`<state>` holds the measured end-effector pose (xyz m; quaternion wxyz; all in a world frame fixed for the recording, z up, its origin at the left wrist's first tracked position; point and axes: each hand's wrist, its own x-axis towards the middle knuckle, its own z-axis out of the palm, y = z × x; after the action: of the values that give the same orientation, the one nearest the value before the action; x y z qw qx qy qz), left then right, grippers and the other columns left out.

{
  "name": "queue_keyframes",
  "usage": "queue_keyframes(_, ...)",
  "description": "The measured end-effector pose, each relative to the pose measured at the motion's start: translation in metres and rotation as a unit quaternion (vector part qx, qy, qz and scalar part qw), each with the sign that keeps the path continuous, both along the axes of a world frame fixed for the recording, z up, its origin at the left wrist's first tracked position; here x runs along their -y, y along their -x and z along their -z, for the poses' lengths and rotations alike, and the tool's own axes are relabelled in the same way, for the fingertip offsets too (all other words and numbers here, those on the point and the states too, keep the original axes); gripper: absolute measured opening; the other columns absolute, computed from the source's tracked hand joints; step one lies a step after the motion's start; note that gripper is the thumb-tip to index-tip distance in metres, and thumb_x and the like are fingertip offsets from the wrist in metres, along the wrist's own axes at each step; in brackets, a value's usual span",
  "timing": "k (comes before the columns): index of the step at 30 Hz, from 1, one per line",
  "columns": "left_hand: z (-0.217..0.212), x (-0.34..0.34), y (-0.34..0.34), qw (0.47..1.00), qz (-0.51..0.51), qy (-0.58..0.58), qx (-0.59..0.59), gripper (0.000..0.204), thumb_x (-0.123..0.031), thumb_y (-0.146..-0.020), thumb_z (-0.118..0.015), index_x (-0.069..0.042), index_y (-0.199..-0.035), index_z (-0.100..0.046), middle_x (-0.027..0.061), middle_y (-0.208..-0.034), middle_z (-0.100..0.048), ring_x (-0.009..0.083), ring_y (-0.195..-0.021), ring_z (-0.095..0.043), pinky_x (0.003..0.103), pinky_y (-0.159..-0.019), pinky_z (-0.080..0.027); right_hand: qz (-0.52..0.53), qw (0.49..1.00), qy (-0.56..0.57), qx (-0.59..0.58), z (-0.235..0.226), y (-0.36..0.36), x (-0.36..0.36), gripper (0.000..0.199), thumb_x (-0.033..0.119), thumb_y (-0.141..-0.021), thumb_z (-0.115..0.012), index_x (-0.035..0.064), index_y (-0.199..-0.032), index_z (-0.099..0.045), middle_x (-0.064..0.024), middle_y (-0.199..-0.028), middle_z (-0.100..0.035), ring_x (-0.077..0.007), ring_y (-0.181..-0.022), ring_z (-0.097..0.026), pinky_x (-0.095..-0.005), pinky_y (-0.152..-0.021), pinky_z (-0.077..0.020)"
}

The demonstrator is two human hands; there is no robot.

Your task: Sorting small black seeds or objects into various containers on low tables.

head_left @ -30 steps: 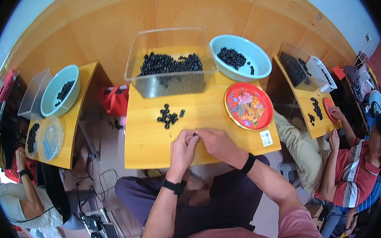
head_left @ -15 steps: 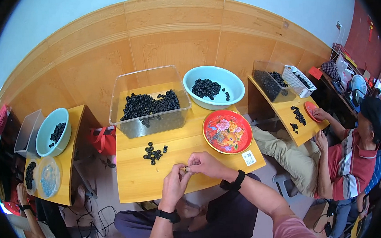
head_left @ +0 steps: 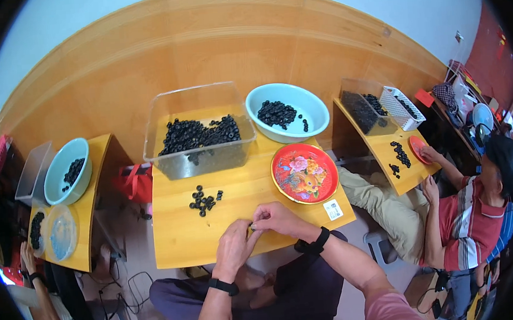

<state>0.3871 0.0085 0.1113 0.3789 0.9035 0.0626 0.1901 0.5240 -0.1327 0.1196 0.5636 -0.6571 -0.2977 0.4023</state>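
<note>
Over the front edge of the table, my left hand (head_left: 234, 245) and my right hand (head_left: 276, 219) meet, fingertips together. Both are closed in a pinch around something tiny and dark, mostly hidden by the fingers. Beyond my left hand lies a small loose group of black ring-shaped parts (head_left: 201, 204) on the yellow table (head_left: 179, 244). A clear plastic bin (head_left: 209, 163) farther back holds many more such black parts. To its right stands a light blue basin (head_left: 312, 105) with black parts inside. A red floral tray (head_left: 288, 184) rests right of my hands.
A white label (head_left: 333, 210) sits near the table's right corner. At the right, a seated person (head_left: 468, 216) works at another table (head_left: 409, 173) with black parts. On the left, a person's hand (head_left: 28, 259) is beside a table with a blue basin (head_left: 85, 184). Cables (head_left: 134, 287) lie on the floor.
The view has shifted slightly, so the scene sits a little differently in it. My two hands stay together at the table edge, still pinching.
</note>
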Motion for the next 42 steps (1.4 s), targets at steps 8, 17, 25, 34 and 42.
queue_keyframes(8, -0.002, -0.003, -0.001, 0.998, 0.037, -0.024, 0.04, 0.021, -0.021, -0.091, -0.071, -0.002, -0.096, -0.062, 0.0168, -0.088, -0.065, 0.0377, -0.088, -0.065, 0.047, -0.076, -0.054, 0.005, 0.998, 0.023, -0.055, -0.011, 0.003, 0.001, 0.011, 0.011, -0.092, -0.073, 0.0033, -0.093, -0.065, -0.0025, -0.081, -0.068, -0.0096, -0.072, -0.065, -0.0234, -0.066, -0.0525)
queue_keyframes(17, 0.005, -0.002, 0.0, 0.998, 0.039, -0.016, 0.041, 0.019, -0.019, -0.09, -0.071, -0.001, -0.091, -0.064, 0.0181, -0.082, -0.065, 0.0402, -0.082, -0.065, 0.048, -0.073, -0.053, -0.007, 0.997, 0.034, -0.071, -0.01, 0.004, 0.002, 0.01, 0.008, -0.093, -0.072, 0.0027, -0.097, -0.064, -0.0046, -0.084, -0.068, -0.0113, -0.075, -0.067, -0.0243, -0.07, -0.0557)
queue_keyframes(25, 0.006, -0.006, 0.008, 0.998, -0.006, 0.06, 0.008, 0.038, -0.03, -0.087, -0.08, -0.002, -0.11, -0.07, 0.0141, -0.078, -0.065, 0.0299, -0.069, -0.065, 0.04, -0.067, -0.055, -0.015, 0.965, 0.158, 0.209, -0.088, -0.058, 0.023, 0.016, 0.0, -0.086, -0.067, -0.0014, -0.101, -0.072, -0.009, -0.082, -0.073, -0.0142, -0.075, -0.071, -0.0284, -0.067, -0.0567)
queue_keyframes(34, 0.004, -0.006, -0.002, 0.996, 0.021, 0.076, 0.033, 0.028, -0.03, -0.091, -0.072, -0.002, -0.083, -0.069, 0.0138, -0.077, -0.065, 0.0331, -0.072, -0.065, 0.043, -0.067, -0.053, 0.141, 0.915, 0.064, 0.371, -0.133, -0.073, -0.025, 0.026, 0.007, -0.09, -0.068, 0.0004, -0.115, -0.073, -0.0142, -0.104, -0.076, -0.0198, -0.096, -0.073, -0.0331, -0.085, -0.0567)
queue_keyframes(42, 0.01, -0.01, 0.0, 0.997, 0.018, 0.056, 0.04, 0.021, -0.012, -0.084, -0.065, 0.001, -0.069, -0.06, 0.0179, -0.074, -0.06, 0.0389, -0.07, -0.061, 0.047, -0.066, -0.05, -0.03, 0.843, 0.058, 0.534, -0.037, -0.015, -0.104, 0.022, 0.004, -0.086, -0.057, 0.0036, -0.1, -0.074, -0.0189, -0.098, -0.069, -0.039, -0.092, -0.068, -0.048, -0.082, -0.054)
